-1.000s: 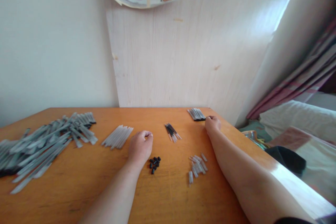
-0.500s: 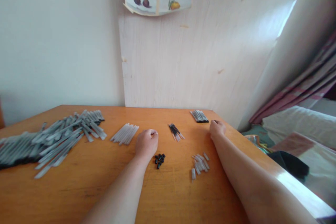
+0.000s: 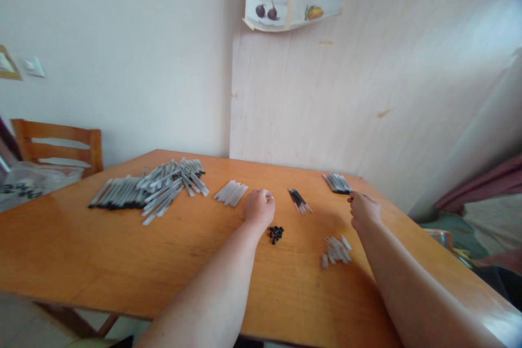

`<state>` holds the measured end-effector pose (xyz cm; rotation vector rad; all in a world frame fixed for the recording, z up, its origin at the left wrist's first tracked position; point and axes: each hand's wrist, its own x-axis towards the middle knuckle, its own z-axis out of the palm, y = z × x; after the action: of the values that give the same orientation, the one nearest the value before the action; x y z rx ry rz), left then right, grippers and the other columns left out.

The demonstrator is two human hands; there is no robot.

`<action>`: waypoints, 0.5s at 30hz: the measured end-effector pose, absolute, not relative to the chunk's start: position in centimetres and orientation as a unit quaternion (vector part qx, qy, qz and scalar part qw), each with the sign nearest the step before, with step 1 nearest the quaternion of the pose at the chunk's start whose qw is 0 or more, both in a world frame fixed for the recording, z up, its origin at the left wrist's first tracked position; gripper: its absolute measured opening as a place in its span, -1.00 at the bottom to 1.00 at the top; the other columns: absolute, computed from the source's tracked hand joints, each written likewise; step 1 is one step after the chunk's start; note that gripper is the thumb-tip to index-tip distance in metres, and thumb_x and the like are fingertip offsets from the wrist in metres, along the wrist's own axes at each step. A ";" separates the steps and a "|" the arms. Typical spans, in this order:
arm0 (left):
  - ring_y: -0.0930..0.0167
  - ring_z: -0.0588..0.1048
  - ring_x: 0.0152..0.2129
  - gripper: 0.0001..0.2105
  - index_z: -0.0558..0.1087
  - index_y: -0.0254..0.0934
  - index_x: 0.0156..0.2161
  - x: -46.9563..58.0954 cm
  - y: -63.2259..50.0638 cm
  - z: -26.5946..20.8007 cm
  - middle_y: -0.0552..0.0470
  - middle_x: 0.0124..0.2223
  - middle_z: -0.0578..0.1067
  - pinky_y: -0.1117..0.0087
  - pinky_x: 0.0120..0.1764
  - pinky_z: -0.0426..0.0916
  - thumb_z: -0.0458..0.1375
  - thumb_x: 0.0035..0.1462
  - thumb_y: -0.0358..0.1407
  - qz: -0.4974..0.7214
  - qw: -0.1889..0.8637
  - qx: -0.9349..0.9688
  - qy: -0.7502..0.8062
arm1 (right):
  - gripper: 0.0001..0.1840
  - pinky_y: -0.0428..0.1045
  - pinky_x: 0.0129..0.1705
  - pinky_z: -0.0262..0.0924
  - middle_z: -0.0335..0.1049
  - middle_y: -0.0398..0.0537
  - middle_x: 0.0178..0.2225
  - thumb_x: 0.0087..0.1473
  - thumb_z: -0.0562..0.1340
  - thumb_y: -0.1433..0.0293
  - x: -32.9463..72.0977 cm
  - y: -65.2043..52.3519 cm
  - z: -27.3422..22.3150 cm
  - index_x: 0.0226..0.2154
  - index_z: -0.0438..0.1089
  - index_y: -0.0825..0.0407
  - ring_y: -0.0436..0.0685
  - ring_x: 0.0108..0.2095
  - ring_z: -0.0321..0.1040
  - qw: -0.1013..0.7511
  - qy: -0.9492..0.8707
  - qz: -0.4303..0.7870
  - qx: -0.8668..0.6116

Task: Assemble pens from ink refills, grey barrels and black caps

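Note:
My left hand [image 3: 260,209] is closed in a fist on the table, with nothing showing in it. It lies between a row of pale, translucent tubes [image 3: 230,193] on its left and a small heap of black plugs [image 3: 276,234] on its right. My right hand [image 3: 364,209] is also closed, its curled fingers turned left, just in front of a bundle of pale pens with black ends [image 3: 337,183]. I see nothing in it. Between the hands lie thin black-and-pale pen refills [image 3: 299,201]. Nearer to me is a scattered group of short whitish caps [image 3: 337,250].
A large pile of pale pens with black ends [image 3: 161,185] covers the table's [image 3: 101,250] left part. A wooden chair [image 3: 61,136] and a clear plastic bag [image 3: 36,182] stand beyond the left edge. The wall [image 3: 310,103] rises behind the table.
The view has turned left, so things appear farther right and the chair has come into view. My right hand has rolled, its fingers now facing left. My left fist stays in place.

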<state>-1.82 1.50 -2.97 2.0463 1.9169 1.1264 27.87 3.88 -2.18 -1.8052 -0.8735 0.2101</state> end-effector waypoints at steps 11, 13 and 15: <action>0.15 0.35 -0.04 -0.75 0.42 -0.28 -0.14 -2.6 -0.6 -1.5 -0.21 -0.06 0.44 -0.01 0.08 0.04 0.07 0.10 -0.22 0.268 -0.043 0.636 0.722 | -0.60 -0.09 -0.64 -0.10 0.35 -0.06 -0.58 -0.14 0.16 0.27 25.7 2.0 -2.5 -0.29 0.49 0.19 -0.02 -0.66 0.08 0.601 -0.393 0.130 -0.684; 0.14 0.32 0.00 -0.73 0.41 -0.29 -0.13 -2.6 -0.7 -1.5 -0.23 -0.01 0.43 -0.05 0.13 -0.07 0.10 0.08 -0.22 0.261 -0.055 0.634 0.726 | -0.59 -0.09 -0.65 -0.09 0.35 -0.07 -0.57 -0.14 0.16 0.27 25.8 1.9 -2.4 -0.26 0.49 0.17 -0.03 -0.67 0.08 0.596 -0.392 0.129 -0.688; 0.13 0.31 0.02 -0.71 0.41 -0.30 -0.12 -2.5 -0.7 -1.6 -0.25 0.02 0.41 -0.08 0.16 -0.16 0.11 0.07 -0.21 0.256 -0.058 0.635 0.727 | -0.58 -0.09 -0.65 -0.09 0.35 -0.07 -0.57 -0.13 0.16 0.26 26.0 1.9 -2.4 -0.25 0.49 0.16 -0.02 -0.67 0.08 0.592 -0.407 0.127 -0.684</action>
<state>-2.53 -0.67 -1.60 2.0703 2.3714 0.8367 25.98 1.87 -2.44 -1.5918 -0.9470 0.2948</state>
